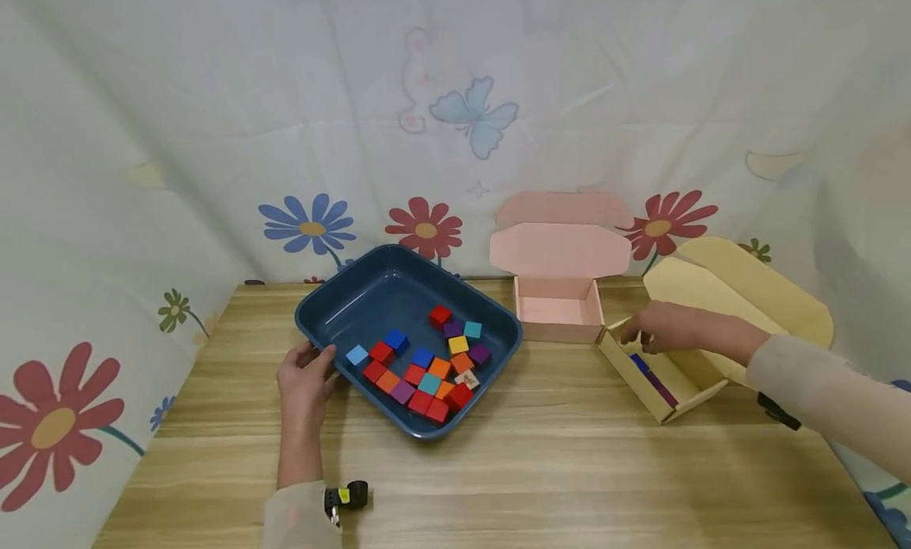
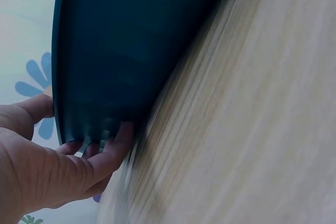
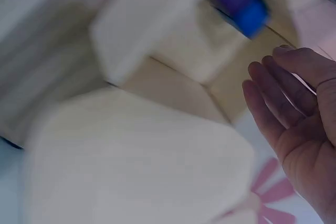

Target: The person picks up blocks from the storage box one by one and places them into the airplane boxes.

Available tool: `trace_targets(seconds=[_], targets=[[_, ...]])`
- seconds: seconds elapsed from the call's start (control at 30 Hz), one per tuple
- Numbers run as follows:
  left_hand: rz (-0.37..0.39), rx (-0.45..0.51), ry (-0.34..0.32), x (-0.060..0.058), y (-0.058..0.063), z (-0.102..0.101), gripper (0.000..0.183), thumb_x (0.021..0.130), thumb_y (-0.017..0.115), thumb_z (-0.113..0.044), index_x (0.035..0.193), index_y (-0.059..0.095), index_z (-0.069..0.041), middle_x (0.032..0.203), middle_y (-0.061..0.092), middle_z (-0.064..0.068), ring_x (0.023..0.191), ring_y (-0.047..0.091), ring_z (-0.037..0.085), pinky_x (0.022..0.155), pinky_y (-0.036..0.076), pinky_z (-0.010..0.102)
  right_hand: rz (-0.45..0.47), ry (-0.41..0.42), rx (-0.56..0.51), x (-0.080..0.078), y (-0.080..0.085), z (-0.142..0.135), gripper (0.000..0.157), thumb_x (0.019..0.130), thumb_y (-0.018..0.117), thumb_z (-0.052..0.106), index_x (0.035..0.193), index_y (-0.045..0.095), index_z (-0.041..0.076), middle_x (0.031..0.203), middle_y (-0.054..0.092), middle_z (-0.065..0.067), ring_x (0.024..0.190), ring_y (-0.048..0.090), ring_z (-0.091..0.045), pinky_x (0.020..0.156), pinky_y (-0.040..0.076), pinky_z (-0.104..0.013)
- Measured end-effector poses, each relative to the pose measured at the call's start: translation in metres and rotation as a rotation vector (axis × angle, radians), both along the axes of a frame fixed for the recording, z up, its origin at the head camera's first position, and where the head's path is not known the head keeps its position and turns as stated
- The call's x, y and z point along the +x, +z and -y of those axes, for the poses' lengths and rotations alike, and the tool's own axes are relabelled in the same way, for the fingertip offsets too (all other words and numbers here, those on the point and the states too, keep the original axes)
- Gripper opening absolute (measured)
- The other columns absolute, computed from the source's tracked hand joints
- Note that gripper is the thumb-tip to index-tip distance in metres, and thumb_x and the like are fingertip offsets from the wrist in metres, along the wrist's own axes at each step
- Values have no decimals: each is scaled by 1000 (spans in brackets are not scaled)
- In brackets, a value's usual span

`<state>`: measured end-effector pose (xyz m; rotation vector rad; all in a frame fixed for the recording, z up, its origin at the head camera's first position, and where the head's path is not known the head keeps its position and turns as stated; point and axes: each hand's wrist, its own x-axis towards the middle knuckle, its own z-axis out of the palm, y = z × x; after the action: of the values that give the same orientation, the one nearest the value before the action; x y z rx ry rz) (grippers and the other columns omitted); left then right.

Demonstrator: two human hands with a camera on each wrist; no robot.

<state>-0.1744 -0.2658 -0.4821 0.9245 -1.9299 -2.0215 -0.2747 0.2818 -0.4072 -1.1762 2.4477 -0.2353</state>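
Observation:
A dark blue tray (image 1: 387, 292) lies on the table, with several coloured cubes (image 1: 420, 375) gathered in its near part. My left hand (image 1: 306, 375) grips the tray's left edge. In the left wrist view its thumb is at the rim and its fingers touch the tray's outer wall. On the right, my right hand (image 1: 669, 327) hangs over an open yellow cardboard box (image 1: 636, 383). A row of blue and purple cubes (image 1: 653, 381) lies along that box's left wall. Nothing shows between the right hand's fingers (image 3: 262, 108) in the right wrist view.
An open pink cardboard box (image 1: 558, 331) stands behind, between the tray and the yellow box, its lid raised. The yellow lid (image 1: 740, 296) leans back at the right. Behind the wooden table (image 1: 555, 478) hangs a flower-patterned curtain (image 1: 356, 122).

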Motion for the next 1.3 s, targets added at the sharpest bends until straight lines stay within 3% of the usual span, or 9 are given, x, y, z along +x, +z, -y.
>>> trace_targets(seconds=[0.13,0.23,0.37,0.53,0.73,0.93,1.13,1.3], targets=[[-10,13,4,1,0,2,63,99,66,-18,154,37,-7,147,44,15,114,58,22,98,54,46,-166,-22,-53,1,23,20,23,90,72,1,113,72,-1,108,73,-14,95,70,-29,80,60,-42],[-9,16,7,1,-1,3,64,100,66,-18,155,36,-7,148,44,16,117,57,24,100,52,48,-253,-25,-83,4,38,42,39,95,72,13,131,64,-1,130,64,-21,119,61,-40,96,53,-53],[1,10,14,2,-2,5,64,100,66,-20,155,36,-8,149,44,15,118,57,24,101,52,48,-280,29,-116,7,48,74,63,97,71,25,152,45,5,153,44,-22,139,41,-45,109,40,-60],[8,2,10,3,-2,6,65,99,67,-21,155,36,-8,150,44,15,119,57,24,99,53,48,-311,172,-139,4,51,118,73,97,71,34,157,37,11,160,36,-17,145,35,-42,116,33,-56],[2,6,4,2,-2,6,65,99,67,-20,155,37,-9,148,45,14,118,58,24,96,54,48,-284,246,-114,1,51,168,79,97,68,45,161,31,18,165,28,-12,150,25,-40,120,27,-55],[-19,36,-18,-1,-6,3,65,98,68,-20,154,37,-10,148,45,15,112,60,21,96,55,47,-226,290,-35,6,41,204,80,98,61,53,163,25,23,168,20,-8,153,20,-35,120,31,-49],[-53,67,-16,-1,-6,2,65,99,68,-17,154,36,-8,146,42,16,108,61,20,94,56,46,-108,386,-27,27,23,232,74,99,64,44,160,32,17,166,25,-13,151,24,-36,121,28,-49],[-62,86,5,-1,-6,4,64,98,67,-14,153,36,-8,146,41,15,111,60,24,92,57,46,-89,410,51,47,11,252,68,99,65,43,157,41,17,160,37,-12,146,36,-29,117,37,-39]])
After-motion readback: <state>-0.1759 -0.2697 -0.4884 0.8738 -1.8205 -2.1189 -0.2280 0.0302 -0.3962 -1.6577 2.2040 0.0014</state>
